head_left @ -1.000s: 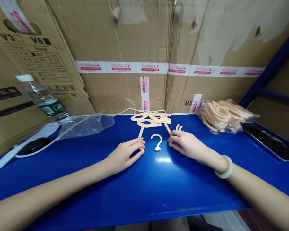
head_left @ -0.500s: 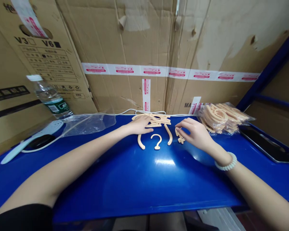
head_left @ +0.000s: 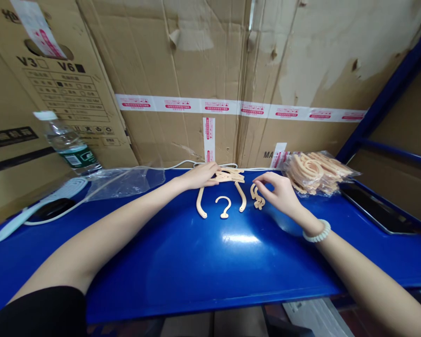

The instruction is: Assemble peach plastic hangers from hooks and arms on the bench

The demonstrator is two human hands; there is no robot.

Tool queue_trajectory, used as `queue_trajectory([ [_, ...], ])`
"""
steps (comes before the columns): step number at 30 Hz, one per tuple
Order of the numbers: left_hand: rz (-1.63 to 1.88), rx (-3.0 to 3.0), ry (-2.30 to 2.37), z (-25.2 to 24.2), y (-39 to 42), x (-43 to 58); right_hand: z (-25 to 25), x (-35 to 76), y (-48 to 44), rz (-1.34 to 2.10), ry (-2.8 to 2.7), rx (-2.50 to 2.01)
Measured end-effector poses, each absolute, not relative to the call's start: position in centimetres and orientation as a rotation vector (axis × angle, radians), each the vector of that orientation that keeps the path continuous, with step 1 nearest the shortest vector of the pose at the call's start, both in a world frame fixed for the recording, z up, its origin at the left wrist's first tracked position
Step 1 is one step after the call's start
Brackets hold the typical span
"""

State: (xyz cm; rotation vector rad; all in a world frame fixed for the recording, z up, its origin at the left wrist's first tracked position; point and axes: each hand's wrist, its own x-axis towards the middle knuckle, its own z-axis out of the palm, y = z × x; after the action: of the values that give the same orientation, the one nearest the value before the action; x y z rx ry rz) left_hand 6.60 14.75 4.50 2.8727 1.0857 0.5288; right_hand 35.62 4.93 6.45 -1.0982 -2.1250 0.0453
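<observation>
My left hand point(head_left: 200, 176) is closed on the left end of a pile of beige plastic hanger parts point(head_left: 231, 176) at the back of the blue table, fingers on top and thumb in front. My right hand point(head_left: 278, 188) is held in a pinch above several small beige pieces point(head_left: 258, 202); whatever lies between its fingertips is too small to make out. Between the hands, a beige hanger hook point(head_left: 225, 206) lies flat. One curved hanger arm point(head_left: 199, 206) rests left of it, another curved hanger arm point(head_left: 242, 199) right of it.
A clear bag of beige hanger parts point(head_left: 315, 172) sits at the back right, beside a black phone point(head_left: 375, 208). On the left are a water bottle point(head_left: 70, 147), a crumpled plastic bag point(head_left: 129, 182), a pale brush point(head_left: 38, 206) and a cable. Cardboard point(head_left: 182, 56) walls the back.
My left hand has gone from lying spread over the pile to closing on its left end. My right hand has moved little beside the small pieces. The view has shifted slightly.
</observation>
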Motion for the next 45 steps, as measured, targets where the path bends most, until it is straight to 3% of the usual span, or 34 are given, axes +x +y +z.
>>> queue_trajectory([
  [2, 0.612, 2.892, 1.087, 5.3, 13.1, 6.6, 6.2, 34.9, 4.6, 0.267, -2.007, -1.127],
  [7, 1.011, 2.926, 0.896, 5.4, 5.6, 7.4, 5.2, 31.2, 1.8, 1.273, -1.672, -1.06],
  [9, 1.075, 2.846, 0.868, 4.4, 2.4, 7.6, 4.9, 29.8, 0.6, 1.417, -1.681, -1.018],
  [18, 1.038, 1.933, 1.095, 1.0, -2.3, 6.7, 4.8, 29.2, -0.3, 1.134, -1.792, -1.02],
  [28, 1.11, 1.572, 1.059, 0.6, -1.5, 6.6, 5.3, 30.0, 0.6, 1.141, -1.732, -1.1],
  [36, 1.371, 1.517, 1.082, 1.3, -0.6, 6.3, 5.2, 31.4, 1.7, 1.244, -1.48, -1.066],
  [45, 1.198, 1.71, 0.988, 1.5, -1.1, 5.9, 4.2, 30.7, 1.6, 1.485, -1.281, -0.926],
])
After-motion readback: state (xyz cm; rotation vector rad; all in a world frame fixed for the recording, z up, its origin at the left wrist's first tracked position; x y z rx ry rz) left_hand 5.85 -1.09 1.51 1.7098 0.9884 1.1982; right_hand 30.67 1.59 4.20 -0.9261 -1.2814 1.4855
